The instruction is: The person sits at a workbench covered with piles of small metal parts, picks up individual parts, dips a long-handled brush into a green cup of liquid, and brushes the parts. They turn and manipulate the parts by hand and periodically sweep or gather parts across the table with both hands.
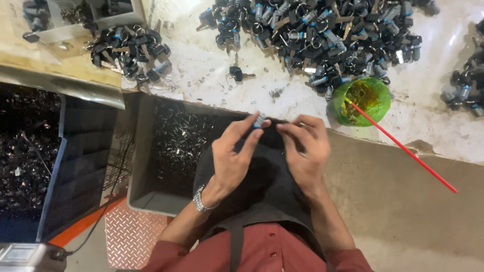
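Lock cylinder (259,120) — small, silvery-blue — sits pinched in my left hand (233,151) fingertips above the grey bin (138,166) of dark parts. My right hand (304,146) closes narrowly beside it, fingertips meeting the left's. Beyond, a pile of keyed locks (322,35) and a green cup (360,100) — red stick (403,147) inside.

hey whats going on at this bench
A person in a red shirt and dark apron holds a small lock cylinder between both hands, left hand and right hand, over a grey bin of small dark metal parts. On the white worktop lie big piles of black keyed locks, with a green cup holding a red stick.
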